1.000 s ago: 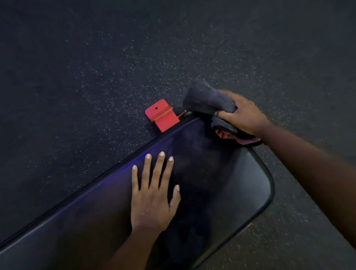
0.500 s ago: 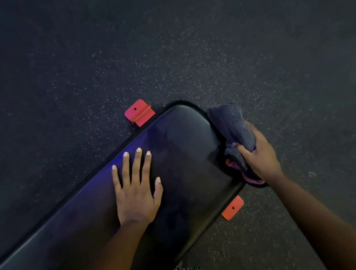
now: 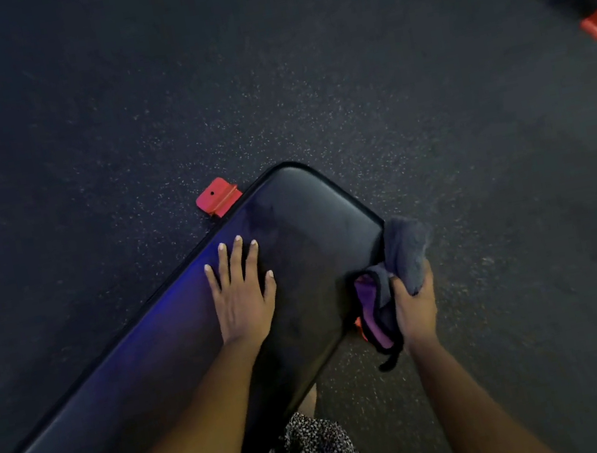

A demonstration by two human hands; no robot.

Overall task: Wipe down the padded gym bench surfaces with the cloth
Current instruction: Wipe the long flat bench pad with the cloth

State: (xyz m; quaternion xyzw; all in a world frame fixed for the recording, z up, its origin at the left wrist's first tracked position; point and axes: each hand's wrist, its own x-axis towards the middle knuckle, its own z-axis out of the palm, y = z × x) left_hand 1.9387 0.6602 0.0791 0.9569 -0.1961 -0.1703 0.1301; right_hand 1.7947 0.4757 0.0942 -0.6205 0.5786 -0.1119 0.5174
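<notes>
Seemingly flat, left hand on bench, right hand gripping cloth

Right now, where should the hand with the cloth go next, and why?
Probably slide the cloth round the corner and along the near edge of the bench. The right hand grips it at the bench end by that corner, while the left hand lies flat on top, steadying it.

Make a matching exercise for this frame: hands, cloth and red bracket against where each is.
1 left hand
2 right hand
3 bunched grey cloth with purple underside
4 red metal bracket

A juts out past the far edge of the black padded bench
B lies flat on the pad top
C grips the cloth
D held at the bench's end

Pairs: 1-B, 2-C, 3-D, 4-A
</notes>
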